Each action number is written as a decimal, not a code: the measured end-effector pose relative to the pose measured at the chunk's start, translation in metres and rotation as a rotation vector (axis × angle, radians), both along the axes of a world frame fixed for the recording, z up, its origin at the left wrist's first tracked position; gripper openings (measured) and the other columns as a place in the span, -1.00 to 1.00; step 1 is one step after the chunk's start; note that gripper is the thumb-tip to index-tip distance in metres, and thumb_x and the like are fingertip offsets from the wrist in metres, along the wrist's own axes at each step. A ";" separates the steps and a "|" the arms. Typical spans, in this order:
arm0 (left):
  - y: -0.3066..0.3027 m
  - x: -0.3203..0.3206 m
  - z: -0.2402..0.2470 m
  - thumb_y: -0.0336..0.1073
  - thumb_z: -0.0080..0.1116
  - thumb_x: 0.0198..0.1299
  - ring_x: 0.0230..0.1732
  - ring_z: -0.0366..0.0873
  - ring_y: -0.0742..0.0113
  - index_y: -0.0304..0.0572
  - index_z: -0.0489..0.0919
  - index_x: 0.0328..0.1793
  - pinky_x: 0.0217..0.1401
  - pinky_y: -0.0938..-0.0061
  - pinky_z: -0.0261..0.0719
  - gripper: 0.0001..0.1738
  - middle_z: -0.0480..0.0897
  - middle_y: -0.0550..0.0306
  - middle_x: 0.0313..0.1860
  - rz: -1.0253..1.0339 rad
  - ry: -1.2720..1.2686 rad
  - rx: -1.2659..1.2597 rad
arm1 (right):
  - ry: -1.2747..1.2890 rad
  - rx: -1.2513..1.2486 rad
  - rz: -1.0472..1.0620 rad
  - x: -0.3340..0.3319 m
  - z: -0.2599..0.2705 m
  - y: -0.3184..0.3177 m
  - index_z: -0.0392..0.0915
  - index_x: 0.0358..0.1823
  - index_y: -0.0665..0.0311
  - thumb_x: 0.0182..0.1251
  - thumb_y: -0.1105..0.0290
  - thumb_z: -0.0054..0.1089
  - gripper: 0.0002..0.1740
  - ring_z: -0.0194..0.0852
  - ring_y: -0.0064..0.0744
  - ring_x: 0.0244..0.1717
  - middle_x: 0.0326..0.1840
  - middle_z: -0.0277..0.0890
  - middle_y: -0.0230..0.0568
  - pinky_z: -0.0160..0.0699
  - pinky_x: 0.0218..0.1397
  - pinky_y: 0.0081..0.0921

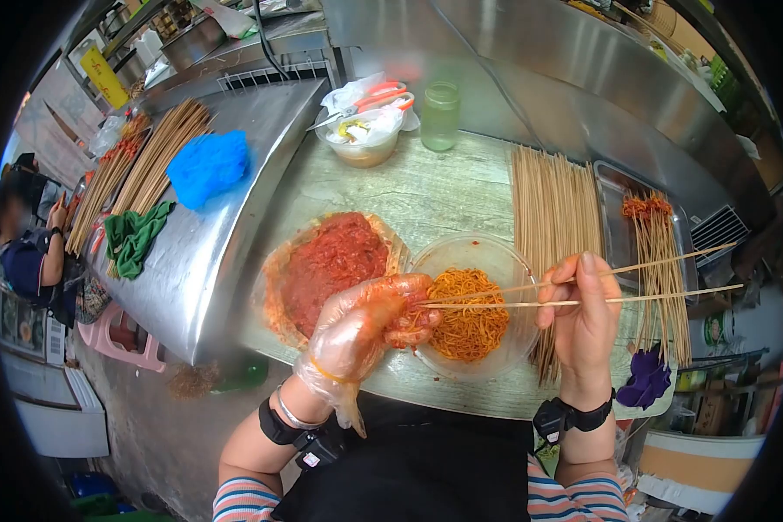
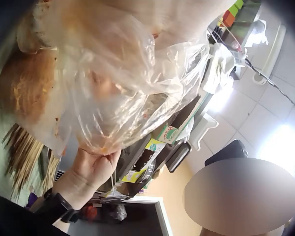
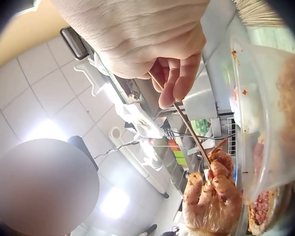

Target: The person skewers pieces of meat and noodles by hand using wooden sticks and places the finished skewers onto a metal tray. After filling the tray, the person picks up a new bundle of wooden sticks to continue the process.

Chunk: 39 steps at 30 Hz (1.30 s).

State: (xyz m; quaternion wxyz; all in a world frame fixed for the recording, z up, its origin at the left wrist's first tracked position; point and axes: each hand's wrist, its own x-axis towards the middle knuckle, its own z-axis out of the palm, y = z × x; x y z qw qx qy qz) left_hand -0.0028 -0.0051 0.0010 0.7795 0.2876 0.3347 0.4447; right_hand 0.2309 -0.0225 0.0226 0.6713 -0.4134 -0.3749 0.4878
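In the head view, my left hand (image 1: 365,322), in a clear plastic glove stained red, pinches the pointed ends of two thin wooden skewers (image 1: 661,294) between its fingers. My right hand (image 1: 585,317), bare, grips the same skewers farther along, their far ends sticking out to the right. Below the skewers is a clear round tub (image 1: 531,335) holding orange shredded food (image 1: 471,326). Left of it lies a mound of red minced food (image 1: 335,261) on stained plastic. The right wrist view shows a skewer (image 3: 187,123) running from the right hand (image 3: 152,49) to the gloved fingertips.
Bare skewers (image 1: 555,204) lie right of the tub, beside a metal tray (image 1: 612,187) with loaded skewers (image 1: 657,252). A purple cloth (image 1: 642,378) is at the right corner. Behind stand a jar (image 1: 440,117) and a bowl (image 1: 365,152) with scissors (image 1: 378,97). A person (image 1: 30,252) is at far left.
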 end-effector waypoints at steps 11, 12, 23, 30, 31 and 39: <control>-0.002 -0.006 -0.005 -0.29 0.07 0.24 -0.16 0.59 0.06 -0.52 0.44 0.04 -0.23 0.42 0.66 -0.62 0.55 -0.17 -0.15 -0.074 -0.026 -0.096 | -0.144 0.055 0.133 0.011 0.006 0.008 0.40 -0.39 0.36 0.46 0.20 -0.17 -0.63 0.44 -0.49 -0.66 -0.52 0.48 -0.10 0.43 -0.56 -0.66; -0.003 -0.005 -0.005 -0.30 0.08 0.23 -0.18 0.58 0.08 -0.52 0.44 0.04 -0.24 0.43 0.65 -0.62 0.55 -0.17 -0.17 -0.055 -0.029 -0.092 | -0.158 0.067 0.142 0.011 0.007 0.009 0.40 -0.39 0.36 0.46 0.20 -0.16 -0.63 0.44 -0.49 -0.66 -0.52 0.48 -0.10 0.44 -0.56 -0.66; -0.001 -0.016 -0.014 -0.37 0.06 0.25 -0.10 0.56 0.16 -0.45 0.38 0.14 -0.13 0.45 0.63 -0.62 0.53 -0.13 -0.07 0.166 -0.346 -0.011 | -0.073 0.378 0.091 -0.008 0.004 -0.004 0.36 -0.37 0.37 0.48 0.18 -0.28 -0.60 0.46 -0.43 -0.63 -0.52 0.42 -0.07 0.48 -0.68 -0.64; -0.001 -0.011 -0.020 -0.37 0.04 0.26 -0.01 0.49 0.12 -0.42 0.37 0.17 -0.04 0.39 0.58 -0.61 0.48 -0.11 0.02 0.283 -0.436 -0.007 | -0.531 0.518 0.053 -0.029 -0.012 -0.027 0.44 -0.28 0.31 0.44 0.06 -0.23 -0.56 0.56 -0.34 -0.52 -0.41 0.52 -0.08 0.56 -0.46 -0.50; -0.002 -0.009 -0.020 -0.37 0.04 0.26 -0.02 0.50 0.13 -0.42 0.37 0.17 -0.03 0.39 0.58 -0.61 0.48 -0.10 0.01 0.302 -0.432 -0.004 | -0.587 0.547 0.067 -0.029 -0.012 -0.028 0.46 -0.27 0.29 0.43 0.06 -0.21 -0.57 0.57 -0.33 -0.50 -0.40 0.53 -0.08 0.56 -0.46 -0.48; -0.001 -0.009 -0.025 -0.38 0.05 0.25 -0.03 0.52 0.20 -0.42 0.38 0.16 0.01 0.41 0.57 -0.62 0.51 -0.07 0.00 0.379 -0.390 0.042 | -0.931 0.765 0.056 -0.039 -0.005 -0.024 0.40 -0.38 0.22 0.43 0.04 -0.23 -0.59 0.55 -0.33 -0.50 -0.35 0.54 -0.23 0.54 -0.49 -0.44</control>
